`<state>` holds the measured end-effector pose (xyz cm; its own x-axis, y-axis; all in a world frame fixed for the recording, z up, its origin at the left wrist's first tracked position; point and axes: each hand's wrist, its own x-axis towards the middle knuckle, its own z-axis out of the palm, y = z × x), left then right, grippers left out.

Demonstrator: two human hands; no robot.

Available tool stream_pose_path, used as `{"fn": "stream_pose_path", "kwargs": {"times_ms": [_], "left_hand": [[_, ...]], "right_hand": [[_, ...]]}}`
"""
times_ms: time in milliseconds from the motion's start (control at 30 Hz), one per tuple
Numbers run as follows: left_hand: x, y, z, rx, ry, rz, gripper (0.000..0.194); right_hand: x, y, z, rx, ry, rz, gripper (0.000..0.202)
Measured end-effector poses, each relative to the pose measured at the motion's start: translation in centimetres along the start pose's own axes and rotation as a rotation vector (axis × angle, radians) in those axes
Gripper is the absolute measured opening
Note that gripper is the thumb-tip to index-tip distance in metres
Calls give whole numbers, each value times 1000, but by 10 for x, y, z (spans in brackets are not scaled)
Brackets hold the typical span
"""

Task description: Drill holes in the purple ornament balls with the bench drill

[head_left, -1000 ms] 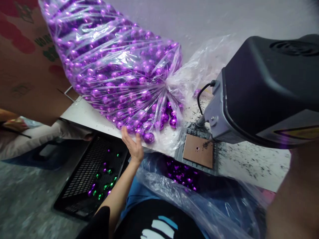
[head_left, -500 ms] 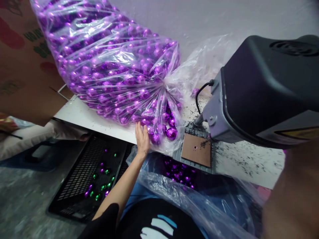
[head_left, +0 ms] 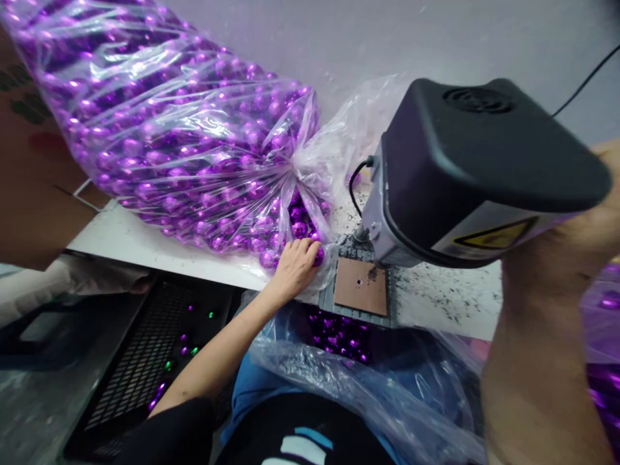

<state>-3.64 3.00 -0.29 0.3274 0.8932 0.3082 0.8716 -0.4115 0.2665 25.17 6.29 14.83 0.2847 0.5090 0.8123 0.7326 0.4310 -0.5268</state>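
Left hand (head_left: 295, 266) at the purple balls (head_left: 299, 229)

It curls over the balls by the bag's (head_left: 159, 148) gathered neck, on the table (head_left: 145, 236); whether it grips one, I cannot tell; the right hand (head_left: 597, 223) is at the machine (head_left: 479, 168), grip hidden; the step seems gathering; next calls for a sure pinch.

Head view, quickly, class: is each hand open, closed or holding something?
Left hand: curled over purple balls; whether holding any cannot be told.
Right hand: partly hidden by the black machine; cannot tell.
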Motion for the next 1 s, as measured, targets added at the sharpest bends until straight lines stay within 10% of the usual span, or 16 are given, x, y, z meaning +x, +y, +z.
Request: {"fn": "stream_pose_path", "kwargs": {"times_ms": [200, 400, 567, 1000], "left_hand": [[-23, 16, -43, -718, 139, -207, 55], [-40, 51, -4, -1317, -98, -351, 52], [-31, 64, 24, -1092, -80, -392, 50], [-6, 72, 48, -559, 41, 8, 49]], "right_hand": [[-1, -6, 2, 2, -20, 47, 31], [0, -15, 0, 5, -22, 37, 38], [1, -25, -3, -3, -83, 79, 35], [1, -26, -4, 27, -105, 68, 36]]}}
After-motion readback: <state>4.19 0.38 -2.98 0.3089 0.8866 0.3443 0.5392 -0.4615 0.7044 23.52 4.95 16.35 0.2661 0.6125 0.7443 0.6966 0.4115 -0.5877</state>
